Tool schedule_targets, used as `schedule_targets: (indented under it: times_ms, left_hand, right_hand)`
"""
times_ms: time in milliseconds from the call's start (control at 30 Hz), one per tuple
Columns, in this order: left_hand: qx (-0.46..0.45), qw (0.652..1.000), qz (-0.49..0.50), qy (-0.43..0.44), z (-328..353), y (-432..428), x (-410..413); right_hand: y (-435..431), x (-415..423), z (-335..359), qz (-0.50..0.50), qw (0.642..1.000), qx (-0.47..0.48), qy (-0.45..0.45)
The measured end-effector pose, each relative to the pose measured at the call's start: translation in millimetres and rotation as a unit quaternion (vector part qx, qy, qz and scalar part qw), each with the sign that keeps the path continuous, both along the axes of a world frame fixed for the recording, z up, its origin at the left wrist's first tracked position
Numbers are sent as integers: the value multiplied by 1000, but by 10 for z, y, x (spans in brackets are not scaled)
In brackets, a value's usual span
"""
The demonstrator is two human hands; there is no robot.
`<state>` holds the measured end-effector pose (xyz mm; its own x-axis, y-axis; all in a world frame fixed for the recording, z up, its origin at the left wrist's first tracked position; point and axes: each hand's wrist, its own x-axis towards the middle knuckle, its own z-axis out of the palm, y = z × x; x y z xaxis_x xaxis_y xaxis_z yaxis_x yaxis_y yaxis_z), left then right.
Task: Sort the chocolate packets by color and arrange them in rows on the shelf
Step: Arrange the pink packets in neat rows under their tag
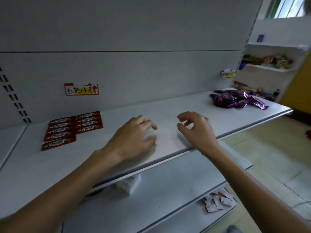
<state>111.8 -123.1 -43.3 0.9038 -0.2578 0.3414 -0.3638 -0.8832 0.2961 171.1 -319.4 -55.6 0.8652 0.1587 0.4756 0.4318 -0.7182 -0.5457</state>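
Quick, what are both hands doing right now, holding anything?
Left hand: open, fingers relaxed over the shelf, holding nothing.
Right hand: open, fingers loosely curled, holding nothing.

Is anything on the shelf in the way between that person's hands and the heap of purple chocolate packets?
Nothing visible does. Only bare shelf lies between the right hand and the purple packets heaped at the shelf's right end. The red packets lie in rows beyond the left hand, out of the way.
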Motion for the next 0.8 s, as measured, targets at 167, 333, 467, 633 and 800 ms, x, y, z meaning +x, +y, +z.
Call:
schedule_targets:
  times_ms: [167, 333, 467, 633, 800]
  left_hand:
    - [2, 999, -41, -26, 82, -337, 260]
    - [-13, 997, -72, -31, 145, -774, 506]
    - [-16, 996, -86, -16, 193, -1109, 681]
    - [-18, 996, -90, -3, 227, -1417, 862]
    - [-24, 996, -87, -4, 232, -1684, 1027]
  right_hand:
    - [-528, 44, 115, -63, 998, 0, 4]
    - [-980, 106, 184, -96, 995, -11, 4]
    - [-1322, 177, 220, -114, 993, -11, 4]
    - [-1715, 297, 276, -128, 991, -23, -2]
    - [-1965, 505, 290, -121, 992, -24, 0]
